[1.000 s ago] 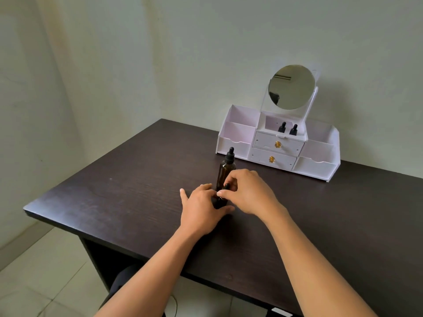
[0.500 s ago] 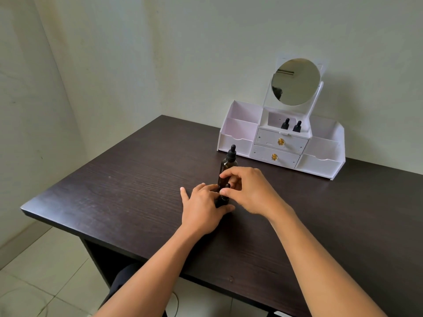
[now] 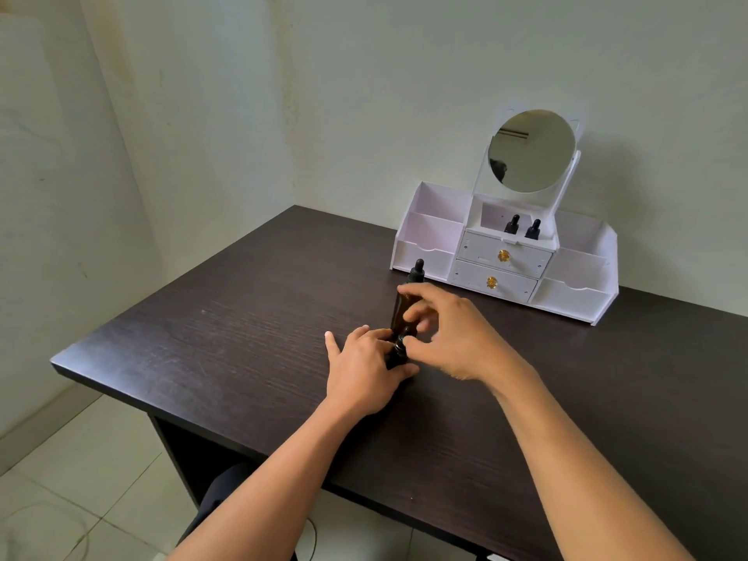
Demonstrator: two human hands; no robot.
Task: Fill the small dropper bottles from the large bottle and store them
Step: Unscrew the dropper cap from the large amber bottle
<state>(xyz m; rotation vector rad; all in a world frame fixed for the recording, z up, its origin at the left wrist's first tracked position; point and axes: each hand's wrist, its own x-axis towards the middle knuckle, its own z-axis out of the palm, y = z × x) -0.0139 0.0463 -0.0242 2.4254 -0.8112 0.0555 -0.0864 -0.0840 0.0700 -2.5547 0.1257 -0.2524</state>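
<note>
In the head view, a dark wooden table (image 3: 243,338) filled the middle and right of the frame, with pale walls behind and floor tiles at the lower left. Near the centre, both hands met over a small dropper bottle (image 3: 398,349) standing on the table. The left hand (image 3: 360,370) had its fingers and thumb curled round the bottle's lower body, its little finger stretched out flat toward the left. The right hand (image 3: 457,338) pinched the same bottle at its black top with the thumb tip and bent fingers, in a narrow grip, though motion blur hid the exact finger placement. Just behind the hands, touching or nearly touching them, the large bottle (image 3: 398,315) stood upright, amber with a black dropper cap rising above the right index finger. In the upper right, against the back wall, sat a white organiser (image 3: 429,230) with a round mirror (image 3: 531,151) on top and two closed drawers with gold knobs. In its middle compartment above the drawers stood a stored dropper bottle (image 3: 512,225) and, just beside it, a second stored dropper bottle (image 3: 534,229).
</note>
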